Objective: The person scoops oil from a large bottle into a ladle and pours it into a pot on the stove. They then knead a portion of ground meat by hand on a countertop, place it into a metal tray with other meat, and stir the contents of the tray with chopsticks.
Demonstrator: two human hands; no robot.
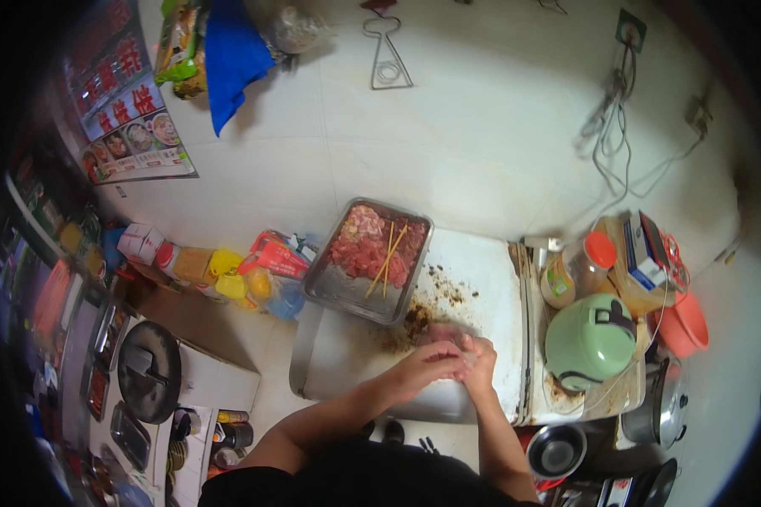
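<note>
Both my hands are close together over the stained white top of a chest freezer (482, 279). My left hand (437, 364) and my right hand (480, 360) grip what looks like a thin clear plastic bag (445, 334) with pinkish contents. It is blurred, and my fingers cover part of it. Just beyond my hands, a rectangular metal tray (339, 303) rests tilted in view on the freezer's left side. Raw meat (358, 250) fills its far part in several heaps. A pair of wooden chopsticks (388, 256) lies crossed on the meat.
At right, a green rice cooker (586, 342) stands beside a red-lidded jar (590, 253) and a red plastic basin (683, 326). Left of the tray are bags and boxes (231, 272). Farther left, a wok (149, 374) sits on a counter. Cables (621, 139) hang on the wall.
</note>
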